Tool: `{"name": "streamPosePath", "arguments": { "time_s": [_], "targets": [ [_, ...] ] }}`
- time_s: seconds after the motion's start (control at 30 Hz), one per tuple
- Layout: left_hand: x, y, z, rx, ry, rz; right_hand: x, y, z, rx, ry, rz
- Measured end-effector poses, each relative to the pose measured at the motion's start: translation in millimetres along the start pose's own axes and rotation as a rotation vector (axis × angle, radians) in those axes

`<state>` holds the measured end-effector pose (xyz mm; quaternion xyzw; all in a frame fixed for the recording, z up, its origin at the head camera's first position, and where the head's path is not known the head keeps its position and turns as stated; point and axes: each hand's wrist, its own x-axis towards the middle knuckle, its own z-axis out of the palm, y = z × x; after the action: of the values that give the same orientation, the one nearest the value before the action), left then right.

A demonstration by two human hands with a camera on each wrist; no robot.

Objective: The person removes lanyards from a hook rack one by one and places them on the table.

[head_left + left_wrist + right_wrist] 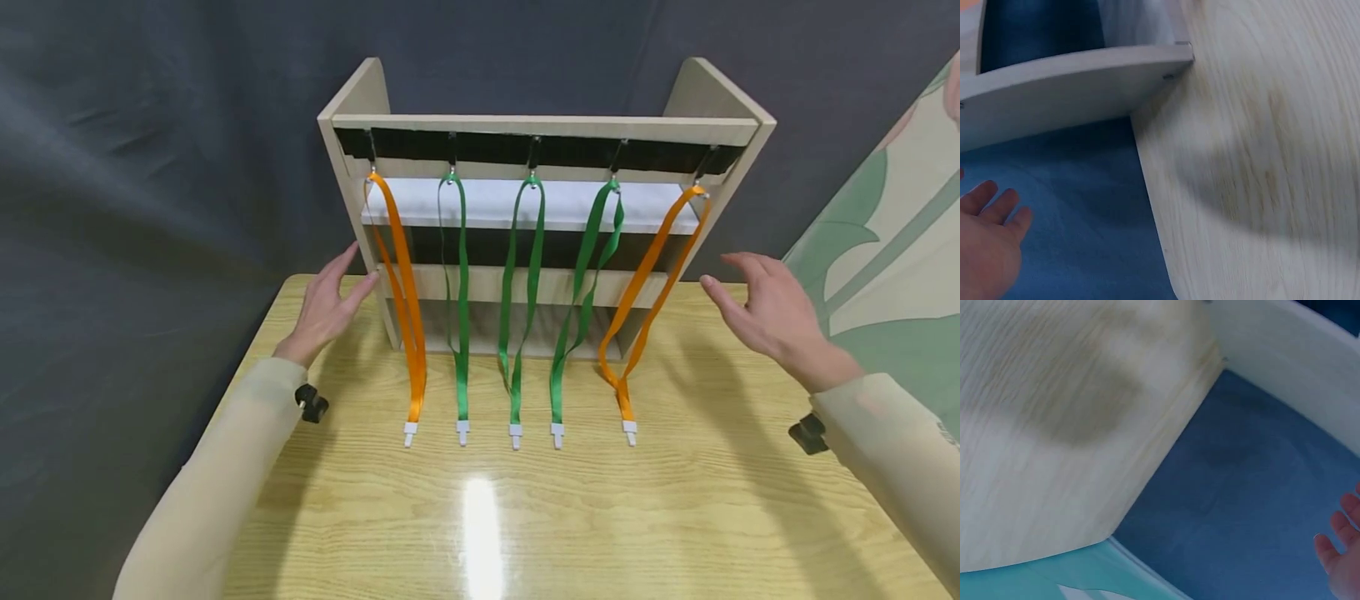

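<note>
A light wooden rack point(712, 96) stands at the table's far edge. From hooks on its dark strip point(495, 146) hang an orange lanyard point(401, 242) at the left, three green lanyards point(462, 292) in the middle and another orange lanyard point(651, 250) at the right. Each ends in a white clip point(462, 429) over the tabletop. My left hand point(324, 302) is held beside the rack's left side panel, fingers extended and holding nothing. Off to the right of the rack, my right hand point(776, 310) is also empty, with its fingers spread and thumb toward the rack.
The yellow wood-grain table point(600, 517) extends in front of the rack. A dark cloth point(187, 167) hangs behind it and down the left side. Leaf-patterned fabric point(892, 242) covers the right. In the rack is a white shelf point(487, 200).
</note>
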<state>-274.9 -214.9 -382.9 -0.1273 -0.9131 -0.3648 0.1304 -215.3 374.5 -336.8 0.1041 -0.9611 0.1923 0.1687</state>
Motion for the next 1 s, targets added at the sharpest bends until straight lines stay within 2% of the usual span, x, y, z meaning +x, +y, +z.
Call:
{"name": "streamPosePath", "arguments": {
  "time_s": [0.13,0.27,0.37,0.57,0.8,1.0],
  "targets": [
    [2.2,6.0,1.5,-0.083,0.018,-0.004,1.1,-14,-4,0.042,0.076,-0.047],
    [4.9,12.7,1.7,-0.163,0.034,0.019,2.8,-25,-8,0.081,0.131,-0.07],
    [6.1,16.8,1.1,-0.197,0.034,0.026,3.4,-33,-11,0.105,0.152,-0.061],
    [4.3,21.7,0.7,-0.264,0.007,-0.016,1.1,-45,-16,0.13,0.185,-0.059],
    [3.8,25.3,-0.7,-0.389,0.004,-0.002,-1.4,-58,-22,0.188,0.233,-0.09],
    [-6.8,54.0,-12.5,-0.401,0.031,0.03,-2.8,-69,-29,0.255,0.222,-0.073]
  ]
}}
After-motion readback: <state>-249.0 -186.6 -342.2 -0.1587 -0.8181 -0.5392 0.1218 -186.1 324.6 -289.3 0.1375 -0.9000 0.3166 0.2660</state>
